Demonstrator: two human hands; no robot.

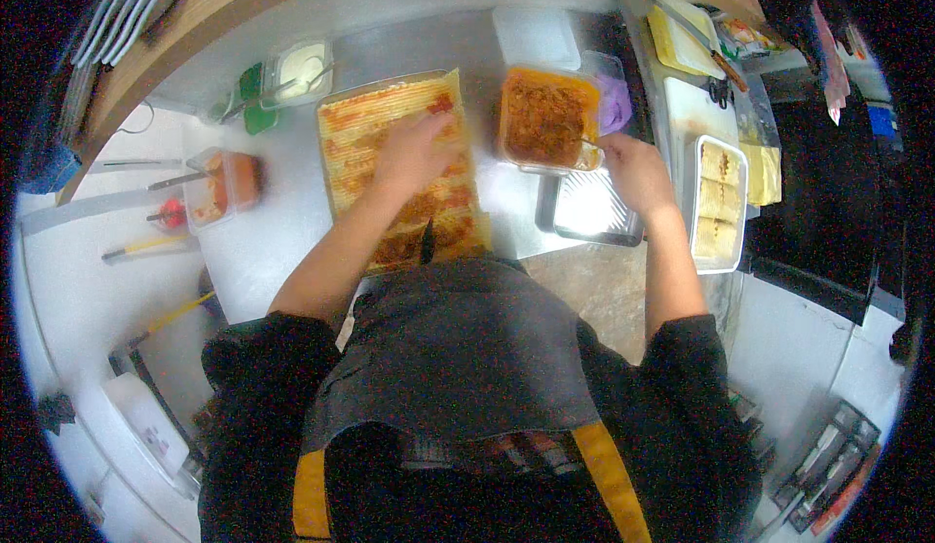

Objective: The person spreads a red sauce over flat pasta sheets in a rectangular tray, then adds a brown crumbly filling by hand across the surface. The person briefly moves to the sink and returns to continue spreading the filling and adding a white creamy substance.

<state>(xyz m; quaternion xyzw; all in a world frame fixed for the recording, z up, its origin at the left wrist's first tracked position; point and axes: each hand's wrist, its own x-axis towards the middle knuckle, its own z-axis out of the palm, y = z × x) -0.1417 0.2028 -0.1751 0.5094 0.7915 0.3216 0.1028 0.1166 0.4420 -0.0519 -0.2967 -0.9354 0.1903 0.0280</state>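
My left hand [414, 153] lies flat, fingers spread, on a large sheet of yellow ridged pasta smeared with red sauce [365, 129] on the white counter. My right hand [635, 171] grips the handle of a utensil [588, 143] that dips into a clear tub of orange-red meat sauce [545, 116] just right of the pasta. The utensil's head is hidden in the sauce.
An empty foil tray [589, 207] sits below the sauce tub. Another foil tray holding rolled pasta [719, 202] stands at the right. At the left are a tub of red sauce [224, 187], a tub of white sauce [297, 68] and several utensils [146, 247].
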